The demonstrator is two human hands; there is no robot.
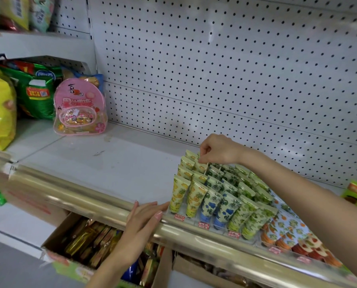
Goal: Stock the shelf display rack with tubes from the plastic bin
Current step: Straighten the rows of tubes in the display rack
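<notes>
The right hand (217, 150) pinches the crimped top of a yellow tube (201, 166) in the back row of the display rack (194, 220), right of centre. The left hand (146, 213) lies flat, fingers straight, on the gold shelf rail (90, 194). The tubes look light, soft and slick, so the stiff crimp seems the best hold. They stand on a white shelf (111, 163) backed by pegboard (235, 69); no bin is visible.

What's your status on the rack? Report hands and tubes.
Right hand pinches a yellow tube at the back of the rack. Left hand flat on the gold rail, beside it. Nothing blocking.
</notes>
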